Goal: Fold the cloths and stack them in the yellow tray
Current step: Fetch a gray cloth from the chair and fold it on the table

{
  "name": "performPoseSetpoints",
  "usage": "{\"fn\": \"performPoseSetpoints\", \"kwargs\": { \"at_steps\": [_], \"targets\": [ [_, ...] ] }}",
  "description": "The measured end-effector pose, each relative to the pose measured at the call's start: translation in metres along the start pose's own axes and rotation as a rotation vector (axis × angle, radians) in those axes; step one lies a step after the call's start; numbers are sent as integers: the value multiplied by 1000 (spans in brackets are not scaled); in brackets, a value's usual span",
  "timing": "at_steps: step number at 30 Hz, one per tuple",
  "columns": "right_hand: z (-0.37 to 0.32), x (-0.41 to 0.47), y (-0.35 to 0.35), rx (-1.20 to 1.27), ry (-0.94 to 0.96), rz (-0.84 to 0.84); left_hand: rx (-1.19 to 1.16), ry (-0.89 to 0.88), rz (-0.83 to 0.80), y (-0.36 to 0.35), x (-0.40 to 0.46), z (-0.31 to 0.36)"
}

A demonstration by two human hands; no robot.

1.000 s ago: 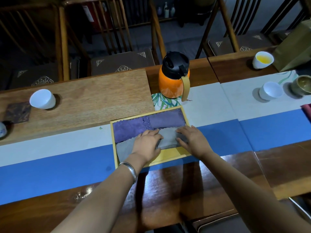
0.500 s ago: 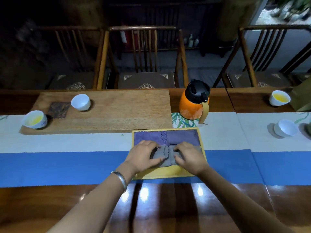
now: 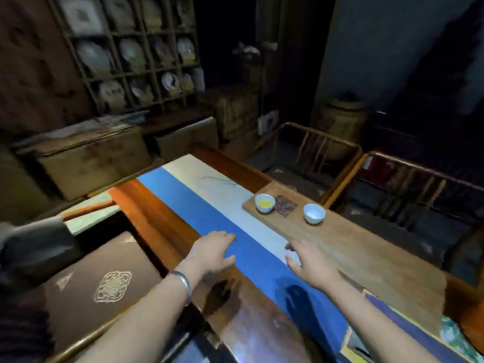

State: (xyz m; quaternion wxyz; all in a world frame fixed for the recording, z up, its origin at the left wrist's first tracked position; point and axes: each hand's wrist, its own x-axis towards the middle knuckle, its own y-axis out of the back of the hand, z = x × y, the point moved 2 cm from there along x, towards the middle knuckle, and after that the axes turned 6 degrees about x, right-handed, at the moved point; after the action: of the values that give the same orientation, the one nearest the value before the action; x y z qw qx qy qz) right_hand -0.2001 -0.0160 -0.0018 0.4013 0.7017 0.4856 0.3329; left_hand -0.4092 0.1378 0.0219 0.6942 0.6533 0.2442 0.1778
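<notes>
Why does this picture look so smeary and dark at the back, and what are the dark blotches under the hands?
Head view: the whole frame is motion-blurred, softest on the shelves and boxes behind; the room is dim while the table runner is brightly lit; the blotches are shadows under the left hand and right hand; the wide lens bends the table edges.

Heads up, your yellow tray point(image 3: 352, 343) is mostly lost at the lower right: your right forearm covers part of it and the frame's bottom edge chops the rest. The purple cloth point(image 3: 408, 324) inside shows only as a strip, so you can't tell the folds. The whole shot is motion-blurred; the round things in the shelf point(image 3: 125, 56) at upper left are unreadable.
</notes>
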Motion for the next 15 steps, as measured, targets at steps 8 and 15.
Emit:
{"fn": "performPoseSetpoints", "kwargs": {
  "at_steps": [8,15],
  "targets": [
    [-291,90,-107,-115,476,-100,-61,505,163,32,-225,-242],
    [-512,95,-214,-14,797,-180,-146,922,252,19,-436,-360]
  ]
}}
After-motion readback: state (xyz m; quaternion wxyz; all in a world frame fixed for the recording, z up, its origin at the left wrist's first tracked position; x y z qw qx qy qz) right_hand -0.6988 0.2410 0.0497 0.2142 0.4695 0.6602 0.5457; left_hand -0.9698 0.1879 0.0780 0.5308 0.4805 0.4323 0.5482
